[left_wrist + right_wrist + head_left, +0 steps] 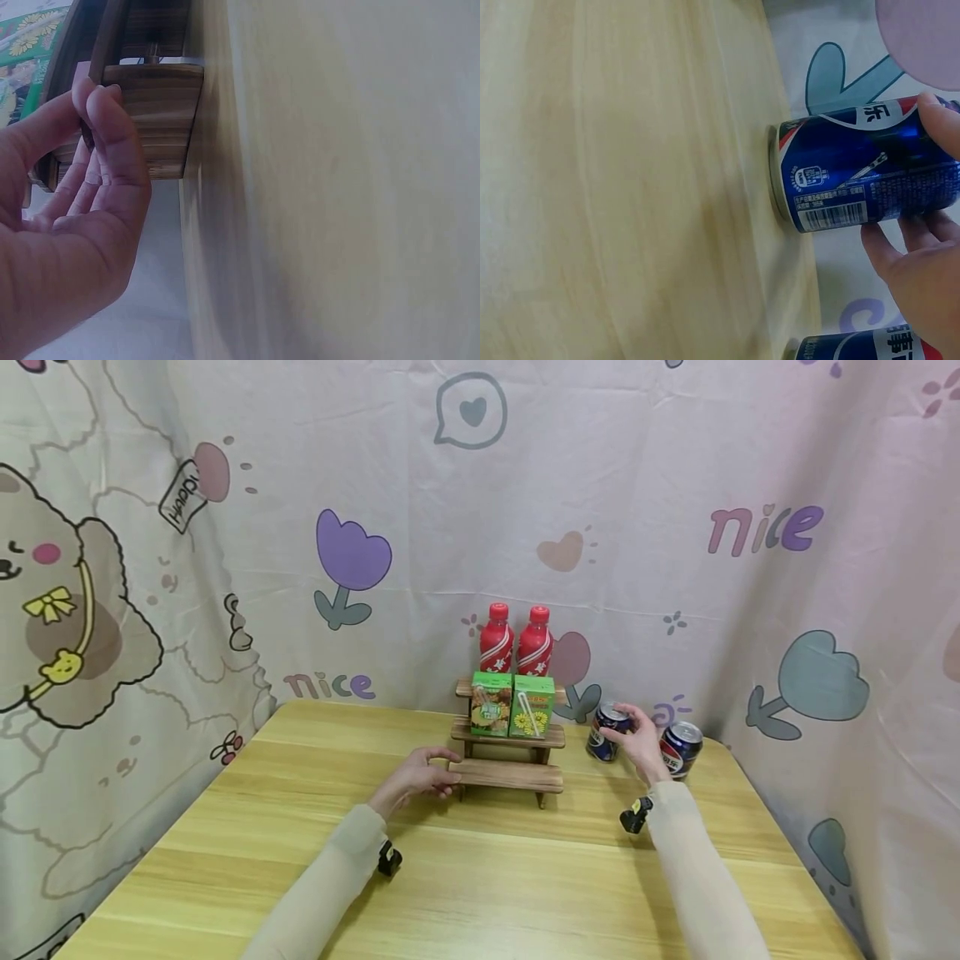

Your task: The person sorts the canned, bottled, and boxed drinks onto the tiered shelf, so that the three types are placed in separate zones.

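My left hand (422, 774) pinches the left end of the lowest step of a small wooden tiered stand (510, 774); the left wrist view shows thumb and fingers (112, 124) closed about that step's edge. Two green drink cartons (491, 704) stand side by side on the middle step, and two red bottles (497, 639) rise behind them on the top one. To the right of the stand, my right hand (637, 745) grips a blue soda can (862, 165) by its upper part, thumb and fingers on opposite sides. The can is upright, its base at or just above the tabletop.
A second blue can (682, 747) stands right of my right hand, close to the wrist. The wooden table (480, 893) ends at a printed curtain (637, 527) behind and at both sides.
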`<state>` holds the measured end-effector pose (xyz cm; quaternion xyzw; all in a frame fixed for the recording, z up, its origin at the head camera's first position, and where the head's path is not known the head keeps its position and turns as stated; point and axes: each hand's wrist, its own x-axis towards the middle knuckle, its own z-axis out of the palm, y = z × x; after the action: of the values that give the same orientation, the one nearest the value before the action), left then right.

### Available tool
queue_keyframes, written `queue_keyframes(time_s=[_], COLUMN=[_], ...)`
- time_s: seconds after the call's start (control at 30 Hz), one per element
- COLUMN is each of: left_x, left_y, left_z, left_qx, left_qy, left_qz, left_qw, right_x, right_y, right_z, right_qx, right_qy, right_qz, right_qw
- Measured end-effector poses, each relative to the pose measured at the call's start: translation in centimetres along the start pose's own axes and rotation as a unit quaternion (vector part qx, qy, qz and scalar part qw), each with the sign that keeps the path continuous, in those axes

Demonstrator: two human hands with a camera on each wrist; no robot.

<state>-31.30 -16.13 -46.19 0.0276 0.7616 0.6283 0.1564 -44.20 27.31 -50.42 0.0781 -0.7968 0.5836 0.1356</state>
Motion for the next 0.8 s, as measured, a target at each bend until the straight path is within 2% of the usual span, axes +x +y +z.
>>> queue_keyframes(time_s=[0.1, 0.23, 0.27, 0.43, 0.57, 0.8], left_x=[0.0, 0.1, 0.1, 0.1, 0.1, 0.1], left_y=[0.0, 0.0, 0.0, 0.2, 0.2, -0.1], left_z=[0.0, 0.0, 0.0, 0.1, 0.1, 0.1], left_qx=[0.001, 0.002, 0.001, -0.002, -0.004, 0.0], left_qy=[-0.003, -0.003, -0.003, 0.001, 0.004, 0.004], left_qz=[0.001, -0.003, -0.003, -0.006, -0.005, -0.007], left_qw=[1.0, 1.0, 1.0, 1.0, 1.0, 1.0], right_x=[0.0, -0.3, -0.8, -0.8, -0.5, -2.5], right_y=[0.3, 0.3, -0.4, -0.1, 0.4, -2.3], right_z=[0.1, 0.1, 0.1, 0.2, 0.2, 0.4], right_qx=[0.005, -0.011, 0.005, -0.001, -0.008, -0.028], right_qy=[0.011, 0.003, -0.007, -0.013, 0.001, 0.011], right_qz=[-0.002, 0.007, 0.003, 0.001, 0.0, 0.014], right_qw=[0.9999, 0.9999, 1.0, 0.9999, 1.0, 0.9995])
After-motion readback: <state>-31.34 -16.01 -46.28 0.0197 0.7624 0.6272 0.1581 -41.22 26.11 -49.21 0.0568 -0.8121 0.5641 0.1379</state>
